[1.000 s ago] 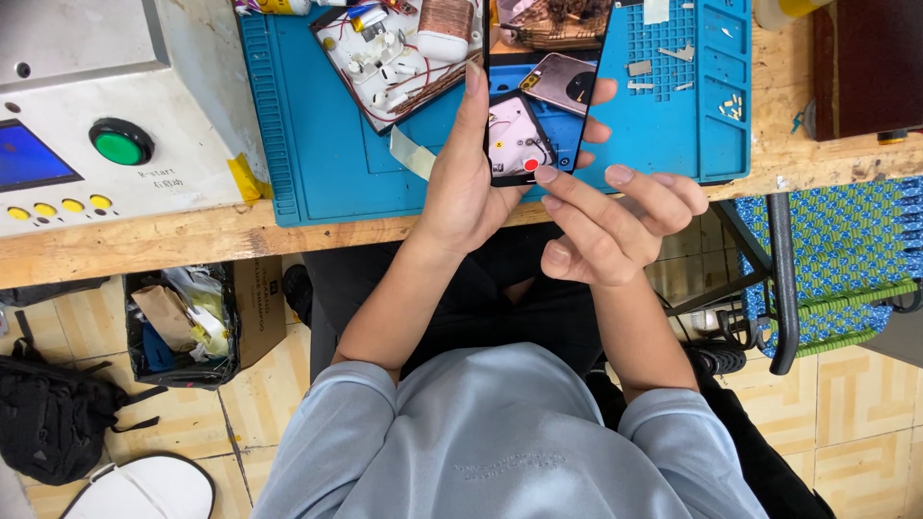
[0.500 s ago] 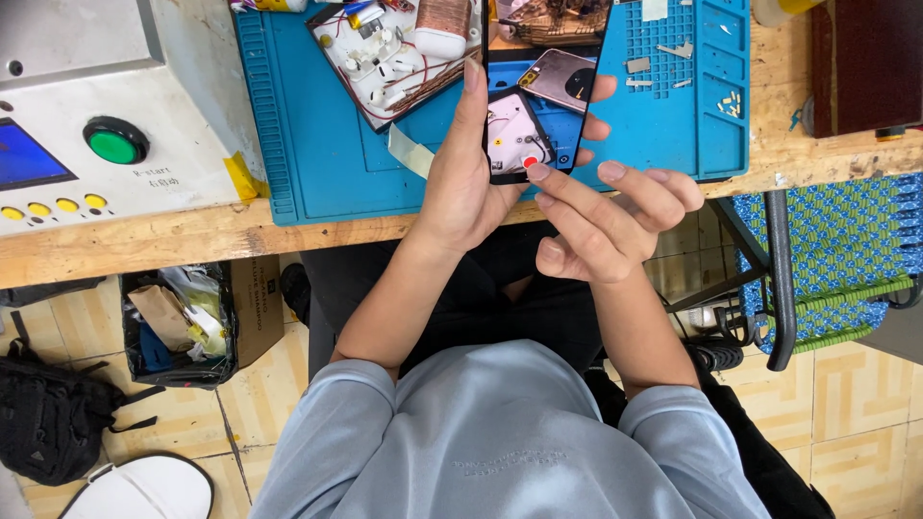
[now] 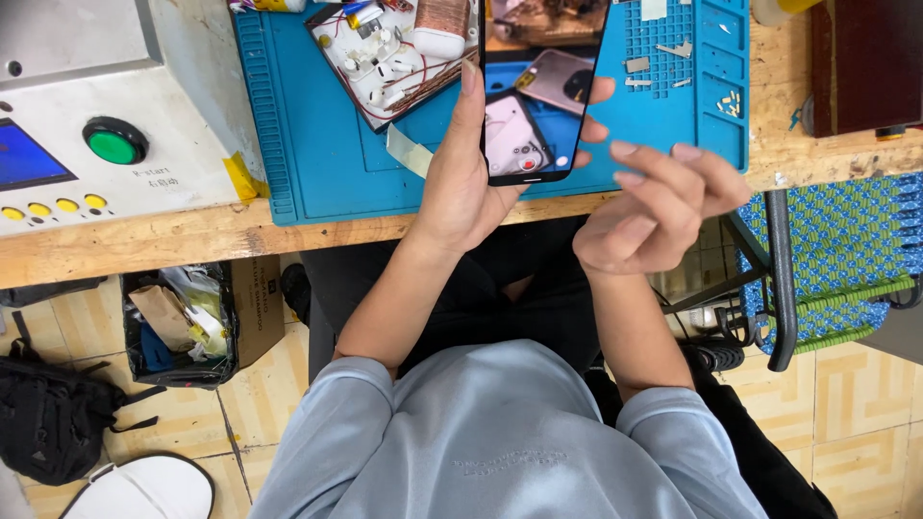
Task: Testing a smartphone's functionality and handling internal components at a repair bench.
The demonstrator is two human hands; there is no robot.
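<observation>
With your left hand (image 3: 461, 187) gripping the slim black-framed smartphone (image 3: 538, 91) above the blue silicone work mat (image 3: 317, 144), hold it level while your right hand (image 3: 654, 207), loosely curled and empty, hovers just beside its lower edge.

left hand (image 3: 466, 187) gripping lit smartphone (image 3: 538, 91) over blue mat (image 3: 317, 144) | right hand (image 3: 654, 211) at its 4 o'clock, fingers curled, not touching | green-button machine (image 3: 115, 144) way off at 9
</observation>
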